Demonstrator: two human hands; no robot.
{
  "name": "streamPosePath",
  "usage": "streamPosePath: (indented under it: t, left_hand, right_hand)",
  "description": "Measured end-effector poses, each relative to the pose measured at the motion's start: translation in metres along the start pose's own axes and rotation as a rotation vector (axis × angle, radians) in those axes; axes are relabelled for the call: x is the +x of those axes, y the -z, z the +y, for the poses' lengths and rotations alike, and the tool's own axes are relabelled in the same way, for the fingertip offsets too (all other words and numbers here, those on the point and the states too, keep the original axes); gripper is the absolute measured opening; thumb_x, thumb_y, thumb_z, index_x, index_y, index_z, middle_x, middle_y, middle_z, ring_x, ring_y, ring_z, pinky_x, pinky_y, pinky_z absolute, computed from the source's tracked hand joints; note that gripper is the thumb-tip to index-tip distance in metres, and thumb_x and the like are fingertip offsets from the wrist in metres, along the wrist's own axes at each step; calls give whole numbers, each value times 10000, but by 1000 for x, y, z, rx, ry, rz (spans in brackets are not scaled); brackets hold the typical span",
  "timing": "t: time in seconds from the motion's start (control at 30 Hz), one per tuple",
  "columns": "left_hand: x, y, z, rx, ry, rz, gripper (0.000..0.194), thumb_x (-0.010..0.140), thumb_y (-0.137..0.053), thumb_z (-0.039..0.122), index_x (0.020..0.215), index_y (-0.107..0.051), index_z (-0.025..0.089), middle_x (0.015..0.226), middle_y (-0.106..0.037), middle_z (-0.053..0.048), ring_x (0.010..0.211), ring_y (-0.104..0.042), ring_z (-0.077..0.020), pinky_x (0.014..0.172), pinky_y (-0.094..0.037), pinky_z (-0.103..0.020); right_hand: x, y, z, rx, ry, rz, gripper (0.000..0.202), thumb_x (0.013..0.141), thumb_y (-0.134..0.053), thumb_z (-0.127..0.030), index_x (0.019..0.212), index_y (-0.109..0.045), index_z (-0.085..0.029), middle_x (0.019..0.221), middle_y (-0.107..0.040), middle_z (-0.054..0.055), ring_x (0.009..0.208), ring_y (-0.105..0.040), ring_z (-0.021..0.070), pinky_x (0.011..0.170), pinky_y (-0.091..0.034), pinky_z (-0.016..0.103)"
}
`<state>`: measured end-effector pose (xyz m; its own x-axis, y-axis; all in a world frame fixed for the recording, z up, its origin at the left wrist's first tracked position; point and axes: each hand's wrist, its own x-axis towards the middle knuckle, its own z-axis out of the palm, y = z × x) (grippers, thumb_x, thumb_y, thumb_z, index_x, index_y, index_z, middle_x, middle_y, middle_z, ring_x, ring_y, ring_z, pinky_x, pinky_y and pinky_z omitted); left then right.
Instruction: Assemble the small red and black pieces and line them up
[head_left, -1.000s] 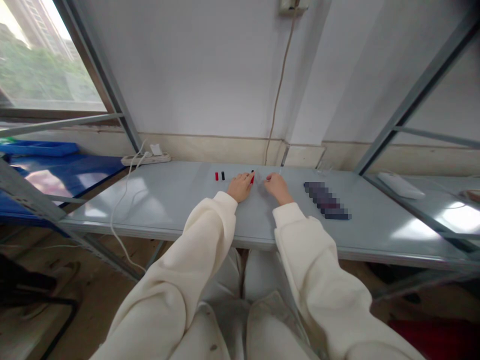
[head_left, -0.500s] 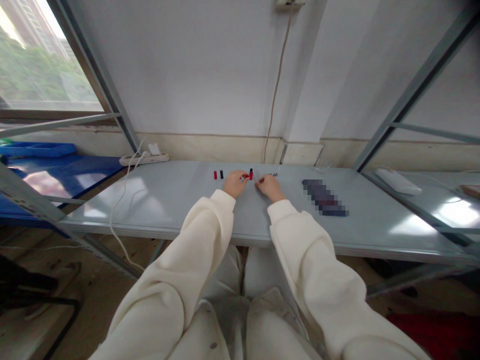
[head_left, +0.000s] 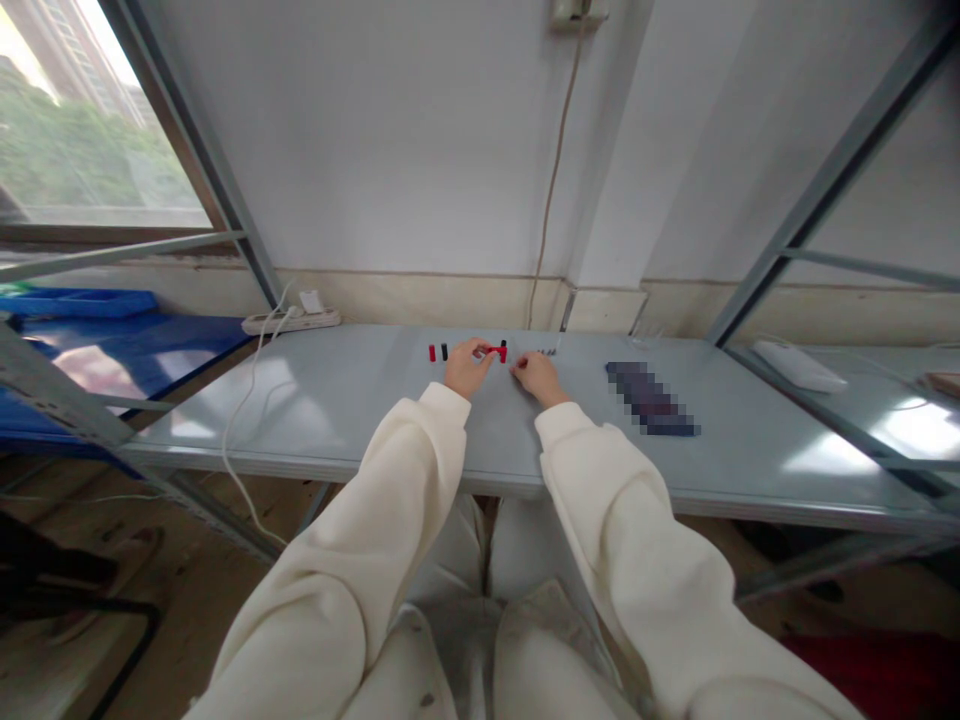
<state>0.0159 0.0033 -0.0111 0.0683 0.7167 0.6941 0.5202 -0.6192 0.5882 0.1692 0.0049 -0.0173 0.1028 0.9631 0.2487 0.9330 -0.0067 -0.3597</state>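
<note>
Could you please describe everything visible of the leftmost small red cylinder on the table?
The small red cylinder seems to stand upright on the grey table, just left of a black cylinder, with a gap between. It looks uniformly red; material and finer parts are too small to make out. Only the table touches it; the left hand is off to its right.

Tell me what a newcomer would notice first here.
Probably the cream sleeves, stretching up from the bottom edge over the gray table. Next, the bright red piece at the left hand, near the middle. The pixelated dark patch stands out too, right of the right hand.
</note>
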Motion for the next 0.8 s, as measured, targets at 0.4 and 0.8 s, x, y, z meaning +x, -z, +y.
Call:
streamPosePath:
  t: [0.4, 0.8]
  left_hand:
    - [2, 4, 7, -130, 84, 55, 112, 690, -589, 251, 764, -597, 167, 738, -636, -35, 663, -558, -117, 609, -415, -256]
    - [3, 7, 10, -203, 120, 104, 107, 701, -572, 252, 768, -586, 170, 720, -631, -29, 620, -537, -105, 560, -392, -240]
  right_hand:
    - [-13, 10, -15, -86, 324, 5, 150, 829, -420, -213, 900, -533, -144, 922, -614, 110, 855, -568, 181, 704, -380, 247]
    - [-16, 9, -18, -71, 319, -53, 200, 843, -381, -208, 999, -482, -131, 934, -609, 125, 843, -576, 186, 700, -388, 255]
